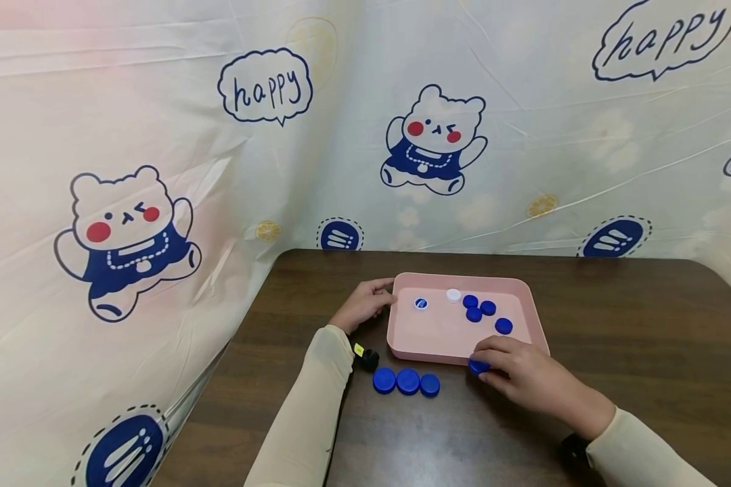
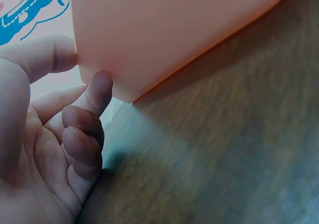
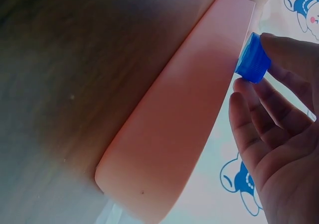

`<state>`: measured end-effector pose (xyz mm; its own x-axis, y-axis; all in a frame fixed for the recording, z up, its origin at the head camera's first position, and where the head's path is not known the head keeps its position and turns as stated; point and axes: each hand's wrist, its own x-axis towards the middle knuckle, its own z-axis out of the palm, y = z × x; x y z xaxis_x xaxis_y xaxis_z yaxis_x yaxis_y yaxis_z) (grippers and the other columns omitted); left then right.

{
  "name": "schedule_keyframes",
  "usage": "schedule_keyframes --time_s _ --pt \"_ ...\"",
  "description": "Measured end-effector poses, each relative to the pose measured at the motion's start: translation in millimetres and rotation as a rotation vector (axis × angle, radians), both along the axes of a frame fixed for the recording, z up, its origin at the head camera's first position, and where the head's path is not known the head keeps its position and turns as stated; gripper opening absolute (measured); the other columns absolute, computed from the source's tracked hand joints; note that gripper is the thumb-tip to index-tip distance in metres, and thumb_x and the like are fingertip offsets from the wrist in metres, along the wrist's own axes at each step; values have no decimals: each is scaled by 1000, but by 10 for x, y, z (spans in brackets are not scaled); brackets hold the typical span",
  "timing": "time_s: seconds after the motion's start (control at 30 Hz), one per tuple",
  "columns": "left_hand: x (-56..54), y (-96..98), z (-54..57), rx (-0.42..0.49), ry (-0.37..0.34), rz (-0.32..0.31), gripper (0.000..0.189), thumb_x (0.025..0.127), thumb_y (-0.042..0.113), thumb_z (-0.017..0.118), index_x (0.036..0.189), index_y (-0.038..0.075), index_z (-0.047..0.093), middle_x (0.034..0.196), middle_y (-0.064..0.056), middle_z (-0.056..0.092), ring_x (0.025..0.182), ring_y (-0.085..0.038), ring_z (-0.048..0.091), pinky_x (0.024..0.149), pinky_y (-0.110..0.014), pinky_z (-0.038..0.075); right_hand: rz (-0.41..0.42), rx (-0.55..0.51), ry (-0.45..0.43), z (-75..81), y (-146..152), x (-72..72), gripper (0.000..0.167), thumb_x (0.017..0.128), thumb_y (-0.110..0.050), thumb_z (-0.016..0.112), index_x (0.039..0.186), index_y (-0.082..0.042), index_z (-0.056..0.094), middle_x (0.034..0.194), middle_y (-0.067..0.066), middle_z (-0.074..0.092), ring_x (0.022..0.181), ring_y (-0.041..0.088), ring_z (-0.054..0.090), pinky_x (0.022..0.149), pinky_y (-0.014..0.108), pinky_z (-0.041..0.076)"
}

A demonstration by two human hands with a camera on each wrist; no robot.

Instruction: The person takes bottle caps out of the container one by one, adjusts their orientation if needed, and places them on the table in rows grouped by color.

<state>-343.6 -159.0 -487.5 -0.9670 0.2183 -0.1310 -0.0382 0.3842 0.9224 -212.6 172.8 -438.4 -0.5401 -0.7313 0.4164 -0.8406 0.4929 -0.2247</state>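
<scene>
My left hand is at the left end of the pink tray, its thumb and fingers gripping the rim near the far corner. The left wrist view shows fingertips against the tray's outer wall. Over the tray's front rim, my right hand pinches a blue bottle cap with ribbed sides between thumb and fingers. Inside the tray lie several blue caps, a white cap and a small blue-and-white disc.
Three blue caps stand in a row on the brown wooden table, in front of the tray. A black wrist device sits by the left cuff. Behind the table hangs a printed curtain.
</scene>
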Motion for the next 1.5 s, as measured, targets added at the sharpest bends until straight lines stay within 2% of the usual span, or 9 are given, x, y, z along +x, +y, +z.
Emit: schedule_keyframes --time_s 0.6,0.8,1.1,1.5 --pt "-16 -7 -11 13 -2 -5 52 90 27 69 140 22 54 69 -6 53 62 -21 50 59 -31 45 85 -33 52 -4 -83 30 34 73 -7 83 104 -13 71 105 -4 62 92 10 61 78 32 54" --pt "-7 -10 3 11 -7 3 52 91 27 68 140 22 55 69 -6 51 62 -21 50 58 -31 45 112 -34 28 -19 -128 53 32 74 -8 83 104 -10 71 106 -4 62 92 10 61 78 32 54" --pt "-16 -7 -9 7 -4 5 50 91 27 68 140 24 55 68 -5 51 61 -21 49 57 -31 44 99 4 -71 -18 -161 96 30 79 -11 80 107 -14 71 108 -5 62 94 10 61 80 32 54" --pt "-26 -18 -23 14 -4 -1 51 90 28 68 140 24 55 72 -6 52 63 -21 50 59 -31 45 125 12 -45 -61 -215 84 29 79 -11 79 107 -12 71 108 -4 63 94 10 61 80 33 54"
